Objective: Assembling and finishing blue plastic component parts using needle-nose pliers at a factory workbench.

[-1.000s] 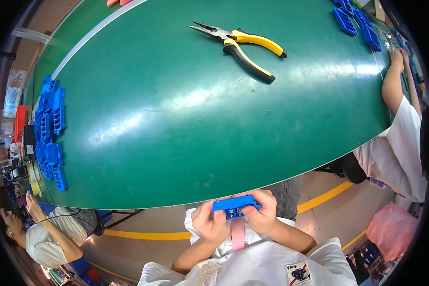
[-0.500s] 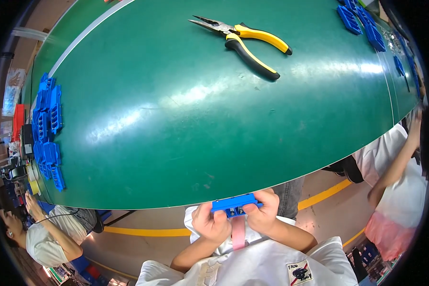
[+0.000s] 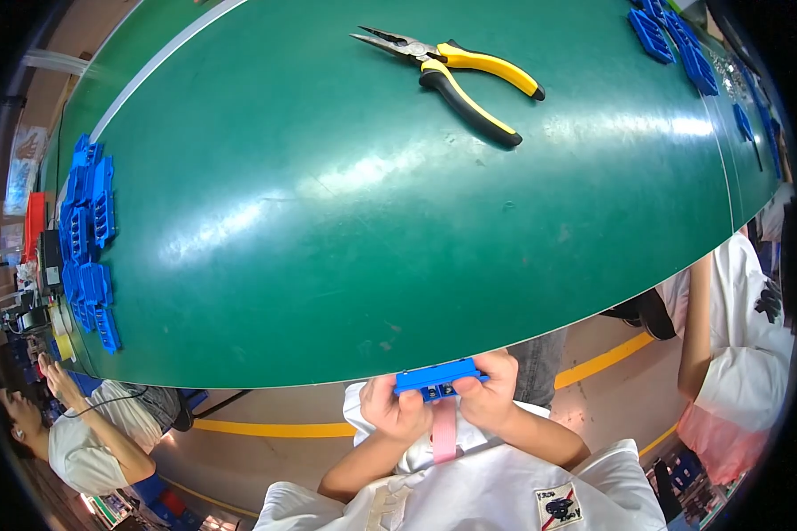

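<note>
A blue plastic terminal block (image 3: 436, 377) with small metal screws in its openings is held level at the near edge of the table. My left hand (image 3: 393, 411) grips its left end, the thumb on the near side. My right hand (image 3: 492, 393) closes round the right end, its thumb pressed near the openings. Both hands are in front of my body, just off the table's edge. Fingers behind the block are partly hidden. Far ahead on the table lie long-nose pliers (image 3: 447, 75) with yellow and black handles, their handles spread; neither hand touches them.
The green table (image 3: 345, 265) spreads ahead of me. Blue terminal blocks (image 3: 87, 239) are heaped at its left side, and more blue pieces (image 3: 673, 44) lie at the far right. A co-worker (image 3: 97, 442) sits at left; another person (image 3: 726, 354) is at right.
My hands and the terminal block stay almost in place. At the right, the other person's arm and body have shifted. The left co-worker's hand has moved slightly.
</note>
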`<act>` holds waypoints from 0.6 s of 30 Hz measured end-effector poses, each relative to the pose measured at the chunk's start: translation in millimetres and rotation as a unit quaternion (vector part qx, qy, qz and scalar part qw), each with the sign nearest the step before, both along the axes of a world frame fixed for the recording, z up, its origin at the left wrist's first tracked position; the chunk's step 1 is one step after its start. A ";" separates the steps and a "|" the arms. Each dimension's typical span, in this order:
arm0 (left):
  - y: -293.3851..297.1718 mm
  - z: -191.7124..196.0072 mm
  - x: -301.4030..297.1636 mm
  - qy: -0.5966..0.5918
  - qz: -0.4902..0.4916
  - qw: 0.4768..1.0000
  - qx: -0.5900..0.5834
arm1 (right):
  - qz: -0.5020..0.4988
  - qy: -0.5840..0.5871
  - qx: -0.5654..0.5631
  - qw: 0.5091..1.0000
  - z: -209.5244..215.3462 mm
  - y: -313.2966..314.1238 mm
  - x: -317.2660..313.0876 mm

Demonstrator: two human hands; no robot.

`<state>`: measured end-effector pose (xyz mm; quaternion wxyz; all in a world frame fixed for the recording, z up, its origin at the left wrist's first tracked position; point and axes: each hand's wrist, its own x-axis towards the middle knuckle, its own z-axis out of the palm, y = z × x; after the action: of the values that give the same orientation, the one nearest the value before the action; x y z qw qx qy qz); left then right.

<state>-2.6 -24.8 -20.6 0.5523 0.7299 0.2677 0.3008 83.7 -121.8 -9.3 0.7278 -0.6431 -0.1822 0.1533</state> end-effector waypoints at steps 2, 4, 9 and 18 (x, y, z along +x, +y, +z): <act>0.2 0.1 1.2 0.006 0.004 1.000 0.025 | 0.010 0.021 0.001 1.000 -0.2 -1.4 -0.1; -0.3 -1.9 1.1 0.003 0.004 1.000 0.029 | 0.011 0.034 0.002 0.999 -1.3 -3.3 -2.4; 0.0 -0.6 0.4 0.008 -0.003 0.999 0.040 | 0.019 0.034 -0.003 0.999 -1.6 -4.5 -0.9; -5.7 -0.8 4.1 -0.011 0.002 1.000 -0.021 | -0.009 -0.008 -0.013 1.000 3.5 -0.4 2.2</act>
<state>1.5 -30.6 -21.4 0.5700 0.7144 0.2689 0.3040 86.0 -122.1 -5.9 0.7190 -0.6555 -0.1808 0.1441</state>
